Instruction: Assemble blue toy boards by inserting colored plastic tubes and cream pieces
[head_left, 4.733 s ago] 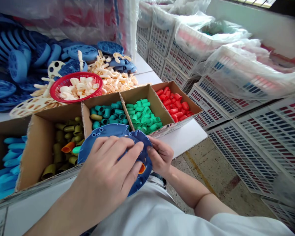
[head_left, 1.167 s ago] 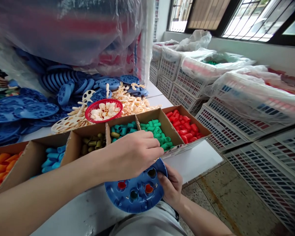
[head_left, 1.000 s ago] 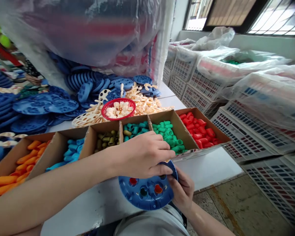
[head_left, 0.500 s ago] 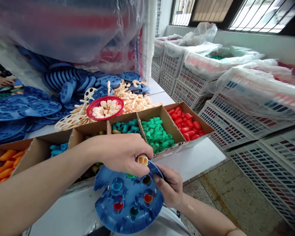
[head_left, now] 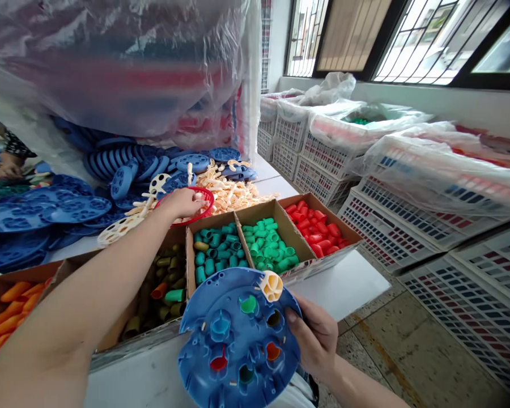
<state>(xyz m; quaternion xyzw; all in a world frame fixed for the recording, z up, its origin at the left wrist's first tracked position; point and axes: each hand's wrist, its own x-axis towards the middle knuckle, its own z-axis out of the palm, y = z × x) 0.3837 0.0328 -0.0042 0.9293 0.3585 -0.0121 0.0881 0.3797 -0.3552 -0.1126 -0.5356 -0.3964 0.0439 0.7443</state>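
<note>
A round blue plastic disc (head_left: 238, 334) is gripped at its right edge by my right hand (head_left: 317, 334), thumb on its near face. Several coloured cups show in its holes: green, light blue, red, dark green, orange and olive. A cream segmented piece (head_left: 272, 286) sits at the disc's upper right rim. My left hand (head_left: 185, 204) reaches into the red basket (head_left: 204, 212), where cream pieces lay; its fingertips are partly hidden, so what they hold, if anything, cannot be made out.
A divided cardboard box (head_left: 276, 238) holds orange, olive, teal, green and red caps (head_left: 317, 229). Behind it lie blue discs (head_left: 76, 207) and cream parts (head_left: 225, 187). Plastic-covered white crates (head_left: 391, 215) stand at the right. Another person's hand (head_left: 9, 167) shows at far left.
My left hand has left the cream piece on the disc and moved up and away to the red basket. The disc, still in my right hand, has shifted slightly right and down.
</note>
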